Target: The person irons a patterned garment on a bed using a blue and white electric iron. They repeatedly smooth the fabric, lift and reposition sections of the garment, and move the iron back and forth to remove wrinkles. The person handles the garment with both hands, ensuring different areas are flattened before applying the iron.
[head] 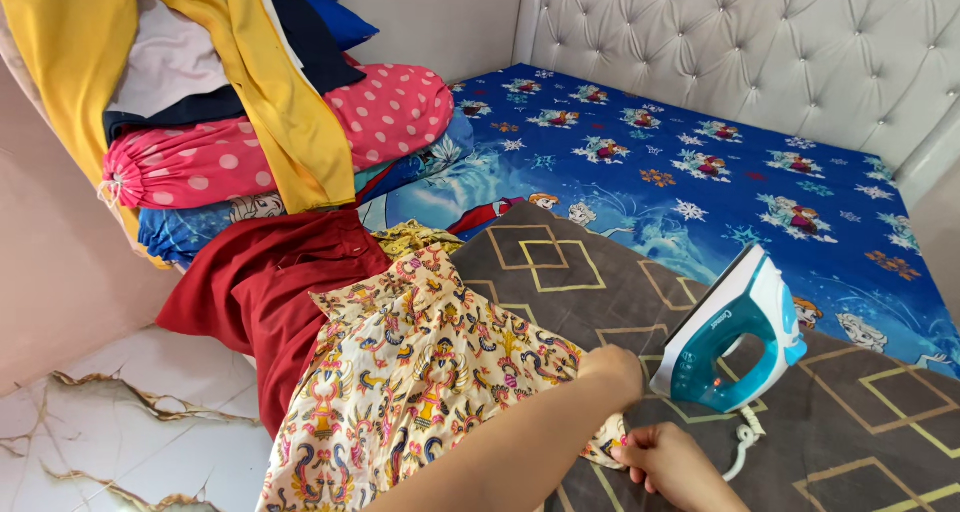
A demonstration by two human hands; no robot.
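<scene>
A cream batik-patterned garment (420,372) lies spread over a dark grey blanket with yellow line squares (600,272) on the bed. My left hand (612,367) reaches across the garment and grips its right edge, with the fingers curled out of sight. My right hand (668,462) sits just below it, pinching a corner of the same garment near the bottom edge of the view. A teal and white electric iron (735,332) stands upright on its heel on the blanket, just right of my hands, and its white cord (742,442) curls down beside my right hand.
A red cloth (270,292) lies left of the garment. Behind it are stacked pillows, a pink dotted bolster (300,137) and a pile of yellow, white and dark clothes (200,52). A blue cartoon-print sheet (700,162) covers the bed up to the grey tufted headboard (760,42). Marble floor (120,412) shows at lower left.
</scene>
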